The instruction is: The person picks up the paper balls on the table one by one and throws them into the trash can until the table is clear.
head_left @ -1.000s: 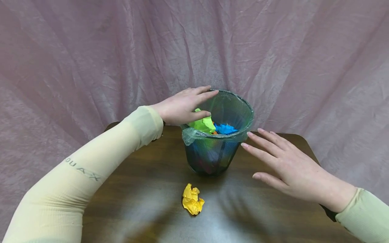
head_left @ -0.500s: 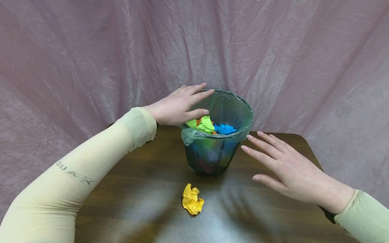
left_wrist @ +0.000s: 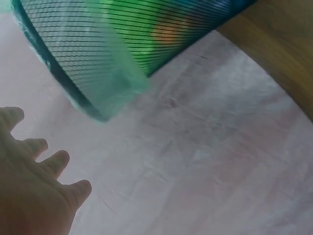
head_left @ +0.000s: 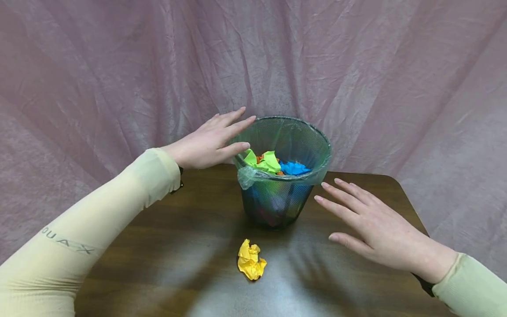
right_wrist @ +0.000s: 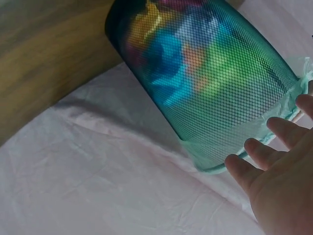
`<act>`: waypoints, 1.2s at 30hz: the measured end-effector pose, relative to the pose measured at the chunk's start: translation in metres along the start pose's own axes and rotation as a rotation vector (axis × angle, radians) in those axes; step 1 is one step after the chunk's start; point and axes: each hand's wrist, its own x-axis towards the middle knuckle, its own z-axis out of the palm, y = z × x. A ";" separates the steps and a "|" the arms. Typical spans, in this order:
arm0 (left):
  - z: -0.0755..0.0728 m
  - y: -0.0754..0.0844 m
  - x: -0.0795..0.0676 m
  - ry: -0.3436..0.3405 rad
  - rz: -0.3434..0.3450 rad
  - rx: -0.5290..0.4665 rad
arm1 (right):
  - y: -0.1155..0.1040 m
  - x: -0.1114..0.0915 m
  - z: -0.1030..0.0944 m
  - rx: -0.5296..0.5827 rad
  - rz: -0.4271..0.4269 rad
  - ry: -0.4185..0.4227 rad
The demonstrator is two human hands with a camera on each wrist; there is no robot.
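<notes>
A dark mesh wastebasket (head_left: 273,202) with a green plastic liner stands upright on the table. Inside it lie crumpled light green paper (head_left: 267,163), blue paper (head_left: 294,168) and some orange paper (head_left: 259,158). My left hand (head_left: 211,141) hovers at the basket's left rim with straight, spread fingers and holds nothing. To the right of the basket, my right hand (head_left: 376,224) is held above the table, fingers extended and nothing in them. In front of the basket a crumpled yellow paper ball (head_left: 251,260) rests on the wood. The left wrist view shows the left hand (left_wrist: 36,181) apart from the rim.
The brown wooden table (head_left: 158,246) has rounded far corners. Behind it hangs a pinkish curtain (head_left: 190,66). Through the mesh in the right wrist view, several coloured crumpled papers (right_wrist: 166,63) show in the basket's lower part.
My left hand has drawn back leftward from over the basket. The light green paper has dropped lower among the other papers. The right hand has barely moved; the yellow ball lies where it was.
</notes>
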 end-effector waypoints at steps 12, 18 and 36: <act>0.030 -0.034 -0.047 0.026 -0.086 0.054 | -0.002 -0.010 0.028 0.039 0.023 -0.036; 0.060 -0.041 -0.070 -0.026 -0.123 0.085 | -0.002 -0.016 0.042 0.064 0.039 -0.053; 0.127 -0.023 -0.108 -0.109 -0.084 0.065 | -0.017 -0.015 0.088 0.130 0.017 -0.089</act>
